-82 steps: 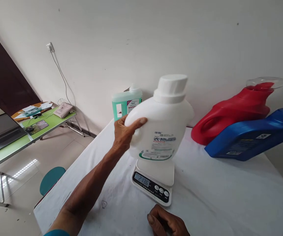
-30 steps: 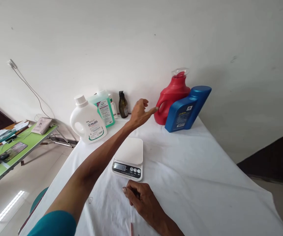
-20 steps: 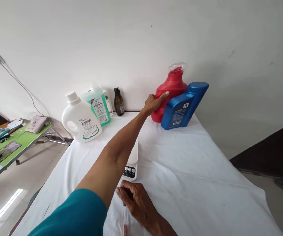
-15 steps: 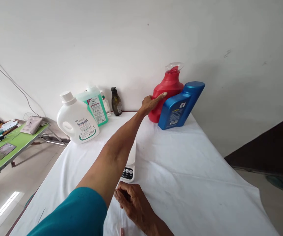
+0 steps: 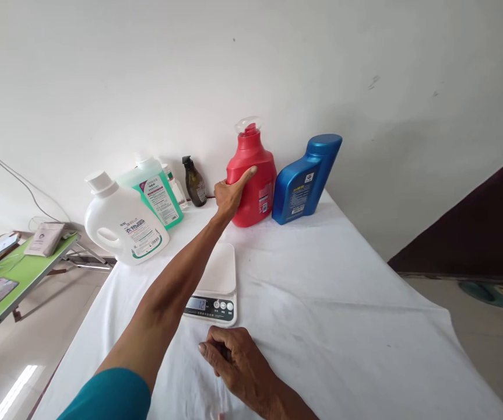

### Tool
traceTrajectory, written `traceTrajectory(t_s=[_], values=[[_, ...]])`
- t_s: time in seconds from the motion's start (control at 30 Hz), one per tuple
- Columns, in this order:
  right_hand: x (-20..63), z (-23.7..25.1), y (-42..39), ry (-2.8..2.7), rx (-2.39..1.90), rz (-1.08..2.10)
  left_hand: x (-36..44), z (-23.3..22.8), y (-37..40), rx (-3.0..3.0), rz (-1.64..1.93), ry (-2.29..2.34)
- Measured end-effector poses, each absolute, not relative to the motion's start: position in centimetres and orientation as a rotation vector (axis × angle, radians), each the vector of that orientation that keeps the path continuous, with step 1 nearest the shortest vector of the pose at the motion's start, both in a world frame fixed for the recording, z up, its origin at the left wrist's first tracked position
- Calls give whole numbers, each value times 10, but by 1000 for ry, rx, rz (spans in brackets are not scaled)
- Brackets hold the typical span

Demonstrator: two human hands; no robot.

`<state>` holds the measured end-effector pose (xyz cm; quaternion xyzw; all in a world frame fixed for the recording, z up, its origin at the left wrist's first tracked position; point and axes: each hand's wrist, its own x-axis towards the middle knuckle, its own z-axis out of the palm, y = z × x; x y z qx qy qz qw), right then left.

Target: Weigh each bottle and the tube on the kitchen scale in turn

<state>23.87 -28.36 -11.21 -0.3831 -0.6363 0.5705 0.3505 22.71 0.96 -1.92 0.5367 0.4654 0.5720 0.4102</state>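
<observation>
My left hand (image 5: 230, 195) reaches far across the table and grips the red detergent jug (image 5: 255, 186) by its handle side; the jug, with a clear cap, is held just above the cloth, left of the blue jug (image 5: 302, 181). My right hand (image 5: 232, 361) rests on the white cloth just in front of a white digital scale (image 5: 214, 283), fingers curled, and whether it holds anything I cannot tell. The scale's platform is bare and its display is lit.
A white jug (image 5: 122, 224), a green bottle (image 5: 154, 195), a small clear bottle and a dark pump bottle (image 5: 194, 182) stand at the back left by the wall. A green table (image 5: 2, 280) with papers is at the left. The white-clothed table (image 5: 343, 326) drops off at the right.
My left hand set the white jug at the back left, reached over to the red jug and took hold of it. The red jug has come away from the blue one, towards me and left.
</observation>
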Motion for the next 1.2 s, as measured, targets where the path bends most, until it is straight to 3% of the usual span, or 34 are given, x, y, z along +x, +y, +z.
traceTrajectory(t_s=[0.53,0.8,1.2], values=[[240,-111,-283,-1680,-973,1436,128,49,-88,1314,1706,1048],[239,-112,-281,-1677,-989,1464,77,26,-136,1303,1649,1143],[239,-114,-283,-1711,-1010,1451,65,5,-141,1299,1576,1188]])
